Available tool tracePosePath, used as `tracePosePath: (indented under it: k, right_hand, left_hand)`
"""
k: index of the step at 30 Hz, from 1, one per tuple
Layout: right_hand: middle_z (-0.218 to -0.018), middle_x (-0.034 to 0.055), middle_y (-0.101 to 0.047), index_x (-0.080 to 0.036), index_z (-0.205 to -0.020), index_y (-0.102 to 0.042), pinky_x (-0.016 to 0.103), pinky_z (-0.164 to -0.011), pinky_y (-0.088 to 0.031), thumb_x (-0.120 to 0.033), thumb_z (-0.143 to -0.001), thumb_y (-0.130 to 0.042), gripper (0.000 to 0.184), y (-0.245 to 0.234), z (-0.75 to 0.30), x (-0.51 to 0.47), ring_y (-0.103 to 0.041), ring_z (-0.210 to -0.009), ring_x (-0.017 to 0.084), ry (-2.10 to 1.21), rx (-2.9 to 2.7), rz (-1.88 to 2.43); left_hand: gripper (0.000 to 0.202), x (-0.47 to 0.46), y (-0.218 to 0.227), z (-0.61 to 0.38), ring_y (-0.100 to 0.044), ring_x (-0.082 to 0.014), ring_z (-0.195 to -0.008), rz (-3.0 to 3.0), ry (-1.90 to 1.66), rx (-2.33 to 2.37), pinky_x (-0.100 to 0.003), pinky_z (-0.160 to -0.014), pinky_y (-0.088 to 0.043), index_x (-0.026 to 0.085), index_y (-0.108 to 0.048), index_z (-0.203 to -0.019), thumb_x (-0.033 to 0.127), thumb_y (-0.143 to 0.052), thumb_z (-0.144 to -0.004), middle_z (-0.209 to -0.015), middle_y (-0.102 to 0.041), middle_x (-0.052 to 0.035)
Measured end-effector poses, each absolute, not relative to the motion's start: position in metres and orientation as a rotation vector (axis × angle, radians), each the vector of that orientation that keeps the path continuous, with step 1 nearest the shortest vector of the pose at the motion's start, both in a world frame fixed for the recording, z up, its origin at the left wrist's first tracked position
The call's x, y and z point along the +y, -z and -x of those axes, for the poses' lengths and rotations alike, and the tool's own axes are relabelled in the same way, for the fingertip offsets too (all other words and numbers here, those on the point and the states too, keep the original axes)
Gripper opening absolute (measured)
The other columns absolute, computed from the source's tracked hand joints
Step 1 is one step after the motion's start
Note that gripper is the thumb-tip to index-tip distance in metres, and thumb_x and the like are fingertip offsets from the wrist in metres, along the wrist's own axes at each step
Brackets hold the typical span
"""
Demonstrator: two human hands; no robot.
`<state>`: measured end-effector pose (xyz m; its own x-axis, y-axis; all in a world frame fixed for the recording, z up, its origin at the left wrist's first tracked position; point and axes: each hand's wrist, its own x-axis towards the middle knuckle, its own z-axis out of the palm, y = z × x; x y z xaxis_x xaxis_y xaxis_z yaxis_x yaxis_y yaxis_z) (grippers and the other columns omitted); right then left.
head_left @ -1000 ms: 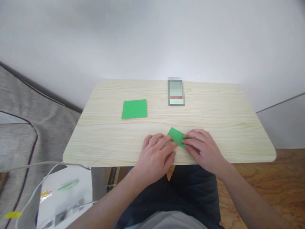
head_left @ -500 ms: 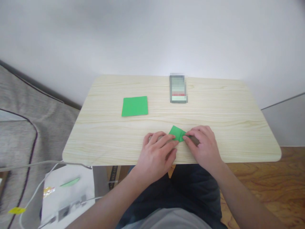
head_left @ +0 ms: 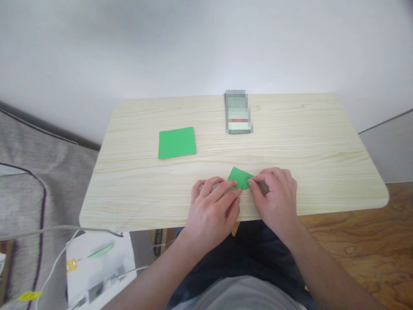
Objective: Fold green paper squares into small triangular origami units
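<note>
A small piece of green folded paper (head_left: 239, 175) lies near the front edge of the table, with a crease line across it. Fingertips of my left hand (head_left: 214, 206) press on its left and lower part, the fingers apart and slightly bent. My right hand (head_left: 276, 193) pinches the right corner of the paper between thumb and index finger. That corner is partly hidden by the fingertips. Farther back and to the left rests a flat green stack of paper (head_left: 177, 143).
A phone (head_left: 238, 113) with a blurred screen lies at the back of the pale wooden table (head_left: 300, 137), close to the white wall. Left of the table are a grey couch (head_left: 64, 172) and a cable (head_left: 61, 228). A white surface (head_left: 100, 275) with small items stands below.
The view has shifted and tilted slightly. Both hands stay on the folded paper; its right corner appears a little changed under my right fingertips.
</note>
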<state>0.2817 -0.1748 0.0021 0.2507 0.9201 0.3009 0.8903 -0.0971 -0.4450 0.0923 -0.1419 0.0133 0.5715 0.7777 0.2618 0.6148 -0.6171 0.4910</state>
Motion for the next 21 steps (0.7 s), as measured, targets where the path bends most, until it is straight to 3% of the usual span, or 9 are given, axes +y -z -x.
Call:
tracePosePath:
  k: [13,21]
  right_hand:
    - [-0.100,0.0071,-0.069,-0.025,-0.086,-0.068,0.047,-0.089,-0.037,-0.030,-0.094,-0.067,0.009,-0.0015,-0.2783,-0.1760,-0.055,-0.101,0.029,-0.077,-1.600,1.958]
    - [-0.101,0.0066,-0.069,-0.025,-0.086,-0.067,0.048,-0.090,-0.037,-0.029,-0.091,-0.069,0.007,-0.0024,-0.2779,-0.1754,-0.055,-0.102,0.030,-0.098,-1.581,1.988]
  left_hand:
    - [0.026,-0.1453,-0.0169,-0.1008,-0.056,-0.0297,-0.124,-2.485,-0.628,1.199,-0.055,-0.109,-0.035,0.033,-0.075,-0.118,0.028,-0.066,-0.094,-0.126,-0.073,-0.0016]
    - [0.029,-0.1475,-0.0158,-0.0980,-0.058,-0.0290,-0.125,-2.557,-0.594,1.203,-0.058,-0.116,-0.028,0.035,-0.073,-0.122,0.029,-0.066,-0.095,-0.129,-0.073,0.0005]
